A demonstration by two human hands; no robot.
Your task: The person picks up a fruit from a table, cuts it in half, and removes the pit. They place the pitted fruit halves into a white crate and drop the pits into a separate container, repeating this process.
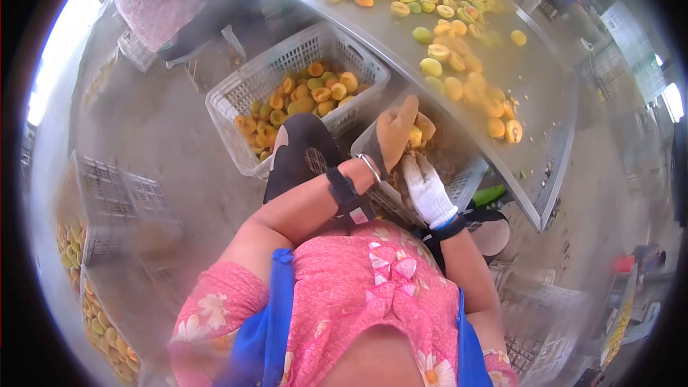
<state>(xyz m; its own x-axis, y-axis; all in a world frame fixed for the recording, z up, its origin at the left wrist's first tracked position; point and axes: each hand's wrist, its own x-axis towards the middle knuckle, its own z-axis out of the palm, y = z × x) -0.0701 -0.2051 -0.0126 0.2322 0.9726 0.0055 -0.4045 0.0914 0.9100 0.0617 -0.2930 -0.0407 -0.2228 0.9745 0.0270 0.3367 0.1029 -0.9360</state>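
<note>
My left hand (396, 130), in a brownish, stained glove, is closed round an apricot (425, 127) over a crate between my knees. Orange and yellow flesh shows beside its fingers. Just below it, my right hand (428, 190) wears a white glove with darkened fingertips. Its fingers are pressed together close to the fruit; what they hold, if anything, is hidden. Under both hands the crate (469, 179) contains brownish, blurred matter. Halved apricots (315, 93) fill part of a white plastic crate (229, 140) to the left.
A metal table (401, 50) slopes across the upper right, bearing many apricot halves (459, 50). Its edge passes close to my hands. Stacked crates (118, 201) with fruit stand at left, another crate (537, 315) at lower right. A person in pink clothing (154, 0) is at upper left.
</note>
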